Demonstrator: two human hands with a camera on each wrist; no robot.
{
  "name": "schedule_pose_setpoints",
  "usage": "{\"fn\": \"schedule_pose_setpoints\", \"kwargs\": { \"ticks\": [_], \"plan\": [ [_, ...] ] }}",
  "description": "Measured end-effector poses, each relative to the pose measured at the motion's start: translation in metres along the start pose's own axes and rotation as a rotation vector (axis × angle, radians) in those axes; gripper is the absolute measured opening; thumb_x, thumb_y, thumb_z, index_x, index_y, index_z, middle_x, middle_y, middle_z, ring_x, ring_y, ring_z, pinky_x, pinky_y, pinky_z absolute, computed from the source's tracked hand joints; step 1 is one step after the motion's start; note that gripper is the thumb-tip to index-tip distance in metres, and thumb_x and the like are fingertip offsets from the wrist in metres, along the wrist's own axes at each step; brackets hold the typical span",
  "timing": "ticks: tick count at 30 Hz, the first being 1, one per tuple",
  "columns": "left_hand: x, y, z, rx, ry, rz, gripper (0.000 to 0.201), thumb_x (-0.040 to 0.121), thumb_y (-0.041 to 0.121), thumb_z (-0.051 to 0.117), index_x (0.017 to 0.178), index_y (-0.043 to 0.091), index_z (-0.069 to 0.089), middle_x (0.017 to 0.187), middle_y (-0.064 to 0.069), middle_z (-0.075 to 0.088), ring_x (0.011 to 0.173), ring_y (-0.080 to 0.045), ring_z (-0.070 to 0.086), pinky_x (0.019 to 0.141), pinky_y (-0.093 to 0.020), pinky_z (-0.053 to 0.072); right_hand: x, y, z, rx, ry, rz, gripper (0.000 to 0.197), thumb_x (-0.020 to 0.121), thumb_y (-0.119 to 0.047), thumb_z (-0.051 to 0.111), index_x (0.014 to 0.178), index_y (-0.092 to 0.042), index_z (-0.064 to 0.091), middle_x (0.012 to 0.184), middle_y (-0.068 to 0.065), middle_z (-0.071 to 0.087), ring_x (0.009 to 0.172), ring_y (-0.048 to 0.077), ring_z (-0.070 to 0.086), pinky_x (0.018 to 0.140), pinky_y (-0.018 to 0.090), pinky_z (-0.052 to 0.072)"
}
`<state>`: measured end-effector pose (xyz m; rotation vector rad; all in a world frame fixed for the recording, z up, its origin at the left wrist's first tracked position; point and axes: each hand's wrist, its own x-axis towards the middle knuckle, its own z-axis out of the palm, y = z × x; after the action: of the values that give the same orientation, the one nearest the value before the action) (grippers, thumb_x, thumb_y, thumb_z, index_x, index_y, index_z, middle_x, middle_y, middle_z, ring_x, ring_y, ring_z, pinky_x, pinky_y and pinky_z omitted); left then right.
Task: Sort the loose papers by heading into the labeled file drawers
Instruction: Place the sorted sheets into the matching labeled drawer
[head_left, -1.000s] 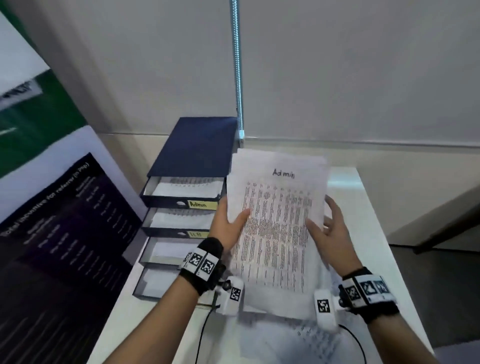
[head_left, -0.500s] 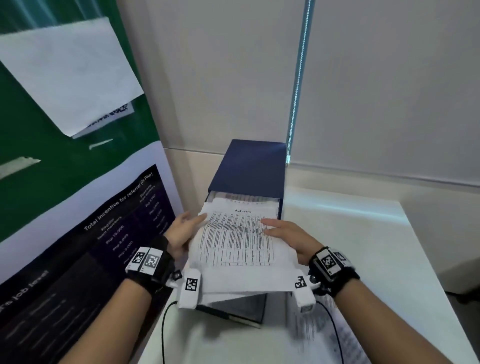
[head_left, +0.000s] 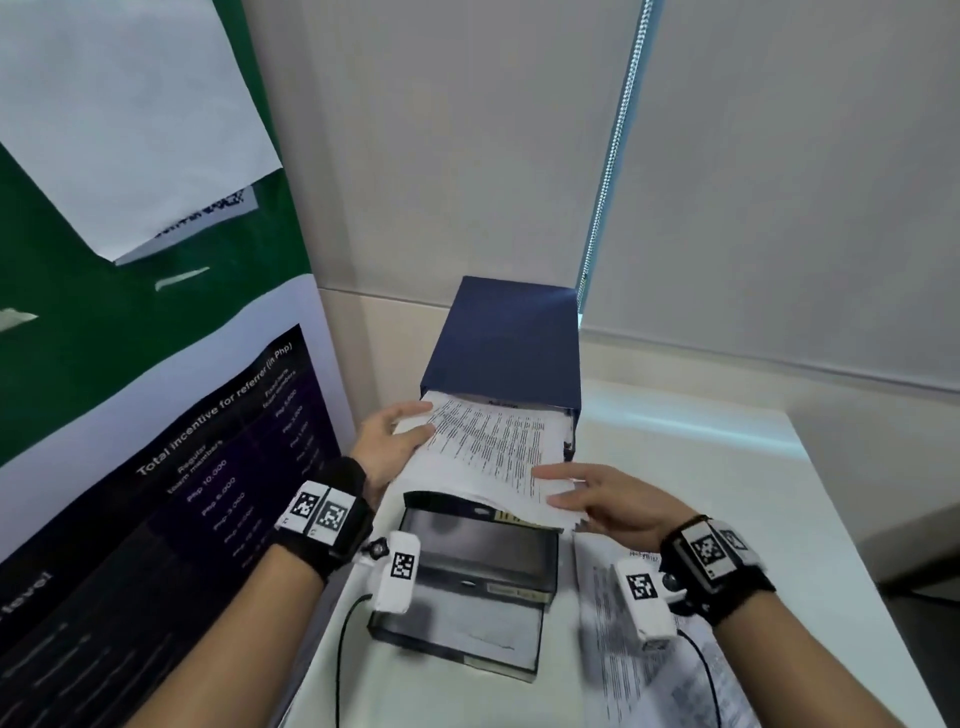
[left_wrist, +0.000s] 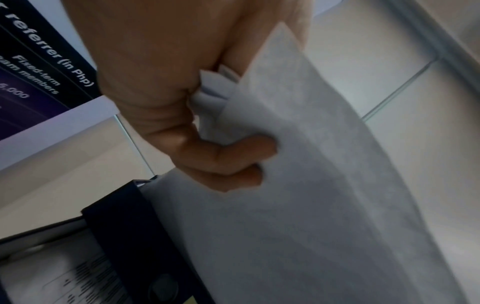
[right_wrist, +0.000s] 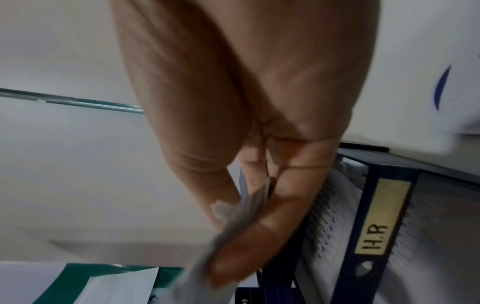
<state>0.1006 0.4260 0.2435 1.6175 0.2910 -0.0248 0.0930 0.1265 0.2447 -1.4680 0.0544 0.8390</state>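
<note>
The left hand grips the papers' left edge. They lie half inside the top drawer of the cabinet. The right hand pinches their near right corner, above the HR drawer.

White surface in a corner; pale wall, roller blind, green poster board at left.

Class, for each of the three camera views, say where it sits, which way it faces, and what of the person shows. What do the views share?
Head: on the head, facing down and forward at the file drawers; both forearms, left hand and right hand show.
Left wrist: looks along the left hand's fingers under the papers.
Right wrist: looks along the right hand pinching the papers, beside the HR label.
Shared: all show the papers.
</note>
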Motion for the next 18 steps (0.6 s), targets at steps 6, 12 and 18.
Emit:
{"fn": "schedule_pose_setpoints", "kwargs": {
  "ticks": [6, 12, 18],
  "plan": [
    [0.025, 0.006, 0.003, 0.165, -0.107, -0.146, 0.02, 0.091, 0.014, 0.067, 0.11, 0.012, 0.064, 0.069, -0.005, 0.058, 0.043, -0.008, 0.049, 0.034, -0.017, 0.037, 0.047, -0.019, -0.012, 0.155, 0.27, -0.083, 0.033, 0.092, 0.007, 0.057, 0.124, 0.002, 0.062, 0.114, 0.009, 0.07, 0.09, 0.01, 0.067, 0.068, 0.016, 0.056],
    [0.06, 0.005, 0.015, 0.168, 0.08, -0.072, 0.015, 0.087, 0.004, 0.07, 0.101, -0.004, 0.07, 0.062, -0.007, 0.057, 0.032, -0.002, 0.048, 0.039, -0.013, 0.044, 0.076, -0.036, -0.017, 0.132, 0.484, -0.182, 0.032, 0.086, 0.0, 0.071, 0.117, 0.004, 0.063, 0.108, 0.018, 0.069, 0.069, 0.016, 0.069, 0.062, 0.02, 0.058],
    [0.082, -0.001, 0.031, 0.542, 0.217, 0.088, 0.01, 0.083, 0.021, 0.075, 0.082, 0.011, 0.078, 0.073, 0.0, 0.071, 0.064, -0.007, 0.066, 0.072, -0.02, 0.053, 0.086, -0.043, -0.024, -0.65, 0.567, -0.342, 0.02, 0.075, -0.018, 0.084, 0.092, -0.015, 0.074, 0.065, -0.005, 0.06, 0.052, -0.002, 0.057, 0.058, 0.007, 0.044]
  ]
}}
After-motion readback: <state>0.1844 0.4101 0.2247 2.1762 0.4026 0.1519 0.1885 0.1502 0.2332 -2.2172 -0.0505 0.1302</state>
